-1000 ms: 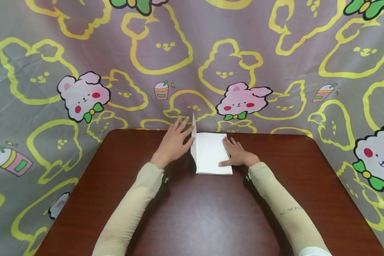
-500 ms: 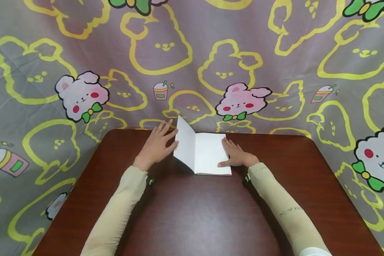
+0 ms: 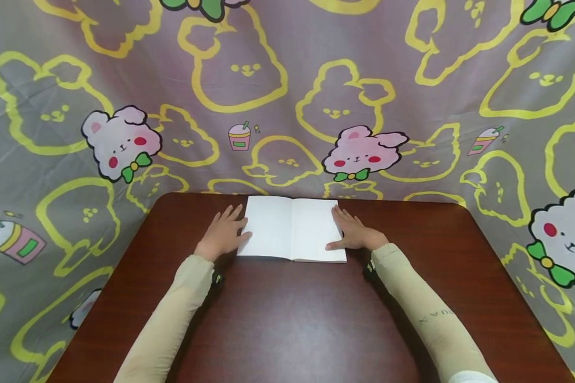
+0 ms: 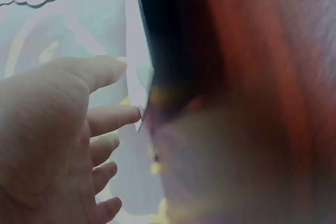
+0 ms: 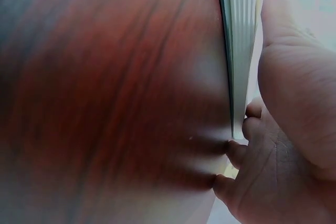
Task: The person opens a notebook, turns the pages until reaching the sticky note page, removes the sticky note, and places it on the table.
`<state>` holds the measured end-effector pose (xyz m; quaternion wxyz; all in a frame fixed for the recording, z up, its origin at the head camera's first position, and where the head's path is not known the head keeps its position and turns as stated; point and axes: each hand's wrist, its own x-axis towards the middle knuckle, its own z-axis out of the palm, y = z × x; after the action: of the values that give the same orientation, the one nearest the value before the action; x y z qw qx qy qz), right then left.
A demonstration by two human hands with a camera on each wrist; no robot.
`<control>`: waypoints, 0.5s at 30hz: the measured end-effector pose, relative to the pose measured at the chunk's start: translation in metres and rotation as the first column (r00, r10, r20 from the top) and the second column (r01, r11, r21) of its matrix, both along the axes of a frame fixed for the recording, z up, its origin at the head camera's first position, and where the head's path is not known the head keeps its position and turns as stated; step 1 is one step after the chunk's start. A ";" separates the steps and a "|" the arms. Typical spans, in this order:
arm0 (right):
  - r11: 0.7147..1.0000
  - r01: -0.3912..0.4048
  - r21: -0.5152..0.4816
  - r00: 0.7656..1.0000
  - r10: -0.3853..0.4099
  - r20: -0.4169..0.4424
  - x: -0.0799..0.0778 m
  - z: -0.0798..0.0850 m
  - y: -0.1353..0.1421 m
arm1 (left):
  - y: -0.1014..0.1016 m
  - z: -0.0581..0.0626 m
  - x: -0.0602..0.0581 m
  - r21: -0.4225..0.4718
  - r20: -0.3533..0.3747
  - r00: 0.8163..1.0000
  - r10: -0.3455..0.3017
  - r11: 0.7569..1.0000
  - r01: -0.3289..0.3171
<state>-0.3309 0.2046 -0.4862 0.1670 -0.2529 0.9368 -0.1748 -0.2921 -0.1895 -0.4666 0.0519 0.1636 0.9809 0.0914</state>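
A notebook (image 3: 269, 226) with blank white pages lies spread open at the far side of the table. My left hand (image 3: 222, 232) is at its left edge, fingers extended, thumb and index finger over the margin of the left side. In the left wrist view the thin cover (image 4: 137, 61) shows a dark underside, with the thumb and index fingertip at its white face. My right hand (image 3: 356, 231) rests flat along the right edge, thumb on the page. The right wrist view shows the thick page block (image 5: 242, 51) beside the right hand (image 5: 278, 129), some fingertips touching the table.
The dark reddish-brown table (image 3: 297, 319) has rounded far corners. Directly behind its far edge hangs a patterned curtain (image 3: 287, 96) with yellow outlines and cartoon rabbits, which also runs along both sides.
The raised left side of the notebook has swung over to the left and come down nearly flat. My left hand has moved left and lower with it; the right hand stays put.
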 end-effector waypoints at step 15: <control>1.000 -0.018 -0.005 1.000 0.018 0.007 -0.004 -0.002 0.004 | 0.061 -0.021 -0.021 0.035 0.169 0.980 -0.104 0.994 0.099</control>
<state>-0.3350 0.2090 -0.4883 0.1714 -0.2612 0.9334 -0.1767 -0.3130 -0.1289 -0.4879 0.1379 0.2056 0.9620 0.1154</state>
